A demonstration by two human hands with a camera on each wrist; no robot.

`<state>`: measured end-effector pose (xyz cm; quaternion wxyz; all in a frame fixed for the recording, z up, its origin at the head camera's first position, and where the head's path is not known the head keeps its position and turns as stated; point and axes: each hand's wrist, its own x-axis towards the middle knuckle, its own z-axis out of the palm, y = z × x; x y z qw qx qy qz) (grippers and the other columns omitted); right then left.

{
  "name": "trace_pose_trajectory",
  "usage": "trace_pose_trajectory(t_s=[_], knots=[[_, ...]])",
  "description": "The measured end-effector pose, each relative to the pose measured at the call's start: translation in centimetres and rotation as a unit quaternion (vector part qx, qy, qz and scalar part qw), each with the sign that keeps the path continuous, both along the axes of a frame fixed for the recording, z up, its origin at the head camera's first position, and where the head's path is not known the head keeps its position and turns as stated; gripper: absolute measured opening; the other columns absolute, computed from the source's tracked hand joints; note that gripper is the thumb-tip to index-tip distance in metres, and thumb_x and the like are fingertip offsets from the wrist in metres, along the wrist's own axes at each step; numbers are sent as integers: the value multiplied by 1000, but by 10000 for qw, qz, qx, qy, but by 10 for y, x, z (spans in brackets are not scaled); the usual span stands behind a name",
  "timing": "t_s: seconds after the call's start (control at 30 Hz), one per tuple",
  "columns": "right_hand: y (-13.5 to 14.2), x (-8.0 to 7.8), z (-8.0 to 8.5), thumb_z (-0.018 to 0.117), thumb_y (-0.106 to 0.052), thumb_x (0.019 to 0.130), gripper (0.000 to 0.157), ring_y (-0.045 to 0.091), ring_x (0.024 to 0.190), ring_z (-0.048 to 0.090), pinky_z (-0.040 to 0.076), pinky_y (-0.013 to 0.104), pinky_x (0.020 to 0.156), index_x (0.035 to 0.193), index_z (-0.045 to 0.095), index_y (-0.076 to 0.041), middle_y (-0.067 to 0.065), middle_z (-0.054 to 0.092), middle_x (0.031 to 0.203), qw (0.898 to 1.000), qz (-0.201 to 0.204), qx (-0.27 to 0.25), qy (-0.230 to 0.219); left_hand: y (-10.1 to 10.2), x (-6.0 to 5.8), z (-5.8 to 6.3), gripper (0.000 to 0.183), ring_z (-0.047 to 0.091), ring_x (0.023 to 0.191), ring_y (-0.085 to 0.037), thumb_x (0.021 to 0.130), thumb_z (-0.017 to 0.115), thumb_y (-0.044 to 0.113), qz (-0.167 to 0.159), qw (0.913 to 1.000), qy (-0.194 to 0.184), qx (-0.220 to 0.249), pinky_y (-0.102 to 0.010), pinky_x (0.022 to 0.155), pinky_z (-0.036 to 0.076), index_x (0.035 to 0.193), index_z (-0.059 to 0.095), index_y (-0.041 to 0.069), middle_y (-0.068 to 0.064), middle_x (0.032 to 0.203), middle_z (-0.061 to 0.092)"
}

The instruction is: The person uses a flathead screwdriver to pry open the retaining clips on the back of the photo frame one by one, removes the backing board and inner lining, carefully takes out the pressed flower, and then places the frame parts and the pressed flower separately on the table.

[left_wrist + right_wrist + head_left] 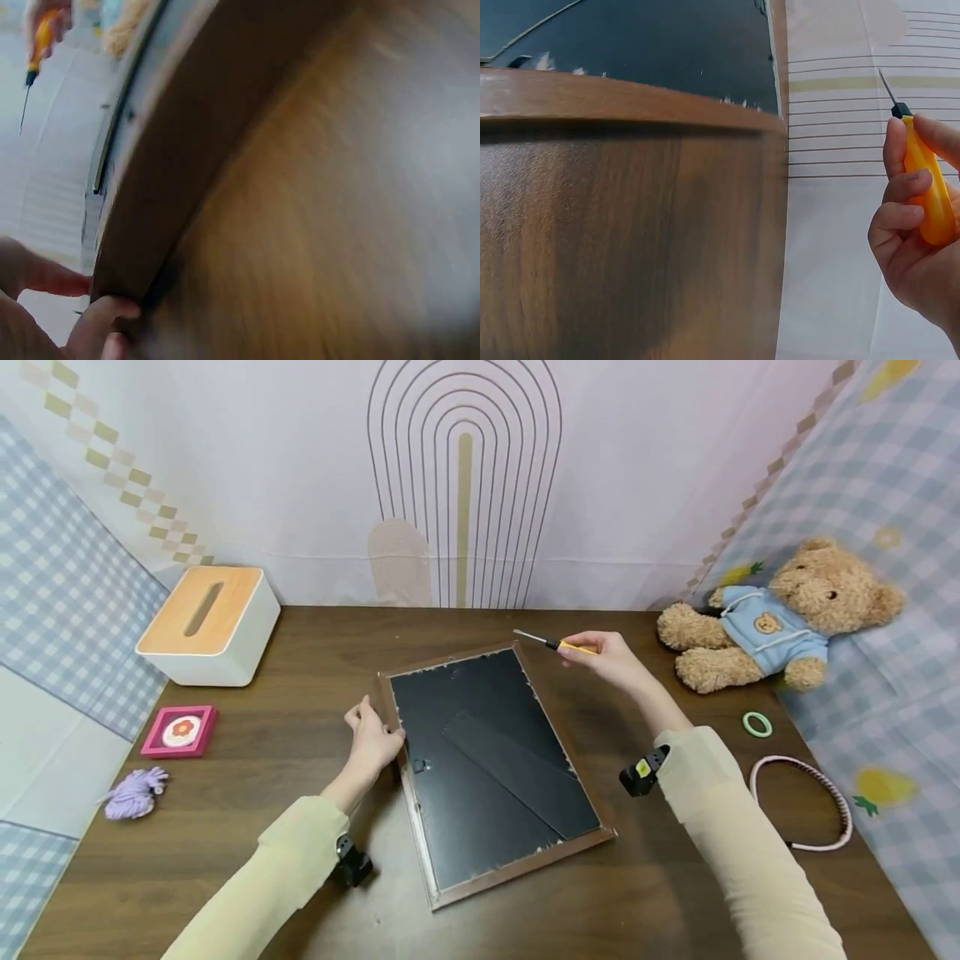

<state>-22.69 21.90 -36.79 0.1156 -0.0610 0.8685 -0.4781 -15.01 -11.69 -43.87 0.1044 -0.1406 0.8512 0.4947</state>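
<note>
A picture frame (525, 857) lies face down on the table, turned at a slant, its black backing board (480, 693) and folded stand (510, 772) showing. Torn, whitish bits line the board's edges. My left hand (372, 739) pinches the frame's left side between thumb and finger; the left wrist view shows the fingertips at the brown side rail (176, 142). Beyond the frame's top right corner, my right hand (611, 658) holds a small screwdriver (932, 187) by its yellow handle. The thin metal shaft points left, in the air apart from the frame.
To the left are a white tissue box (247, 643) with a wooden lid, a pink square case (180, 732) and a purple yarn bundle (133, 792). On the right sit a teddy bear (772, 622), a green ring (757, 724) and a braided headband (840, 802). Cloth curtains hang behind.
</note>
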Motion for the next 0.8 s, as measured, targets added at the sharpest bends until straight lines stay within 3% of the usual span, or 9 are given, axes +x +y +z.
trace_pose_trajectory(t_s=[0.07, 0.13, 0.23, 0.3, 0.37, 0.47, 0.53, 0.7, 0.8], knots=[[2, 3, -1, 58, -22, 92, 38, -4, 65, 56, 37, 20, 52, 118, 59, 5, -16, 67, 71, 10000, 58, -8, -52, -5, 4, 1, 91, 33, 128, -47, 81, 58, 3, -391, 9976, 12, -576, -50, 102, 40, 146, -3, -6, -28, 148, -5], [4, 6, -2, 58, -21, 92, 38, -3, 62, 54, 36, 20, 52, 118, 58, 6, -13, 68, 73, 9999, 109, -39, -107, -10, 3, 4, 94, 21, 132, -49, 78, 63, 6, -795, 9897, 188, -1174, -55, 97, 42, 147, 0, -3, -26, 150, -9], [5, 9, -4, 58, -20, 92, 36, -2, 57, 50, 35, 20, 50, 117, 58, 7, -13, 68, 72, 9998, 88, -108, -106, -15, -17, 11, 89, 15, 136, -45, 77, 72, 17, -1338, 9727, 799, -1720, -62, 89, 43, 146, 19, 5, -22, 153, 1], [2, 9, -5, 58, -19, 92, 35, -1, 56, 49, 34, 19, 49, 116, 59, 7, -12, 68, 72, 9998, 61, -162, -76, -19, -38, 15, 80, 23, 134, -41, 76, 75, 27, -1713, 9557, 1241, -2047, -62, 86, 44, 141, 32, 9, -18, 151, 15], [-1, 10, -7, 59, -19, 92, 35, -1, 56, 50, 33, 18, 48, 115, 59, 6, -9, 69, 74, 9998, 71, -169, -79, -20, -60, 16, 72, 34, 129, -39, 77, 74, 37, -2216, 9340, 1446, -2399, -64, 86, 43, 135, 40, 12, -17, 145, 29], [-7, 13, -10, 59, -20, 91, 35, -1, 58, 52, 33, 18, 48, 115, 60, 5, 1, 72, 80, 9997, 159, -128, -161, -24, -84, 12, 65, 49, 119, -37, 80, 69, 43, -2883, 9045, 1333, -2846, -61, 84, 44, 132, 45, 14, -14, 138, 44], [-10, 16, -13, 59, -20, 91, 35, -1, 60, 54, 33, 19, 47, 116, 60, 5, 5, 72, 83, 9996, 183, -67, -221, -27, -93, 10, 57, 55, 113, -34, 82, 66, 42, -3173, 8939, 1198, -2933, -58, 84, 45, 129, 49, 13, -13, 131, 52], [-10, 19, -18, 60, -20, 91, 34, 0, 63, 56, 34, 19, 49, 115, 61, 3, 11, 72, 88, 9996, 182, 85, -205, -31, -102, 8, 33, 64, 97, -27, 85, 65, 31, -3251, 8946, 1328, -2764, -50, 80, 48, 112, 63, 12, -7, 109, 69], [-9, 19, -18, 60, -20, 91, 33, 1, 66, 58, 35, 19, 49, 114, 61, 3, 2, 72, 81, 9996, 189, 60, -185, -30, -104, 8, 29, 66, 93, -26, 85, 65, 27, -3303, 8919, 1529, -2682, -48, 79, 49, 108, 66, 10, -7, 102, 72]])
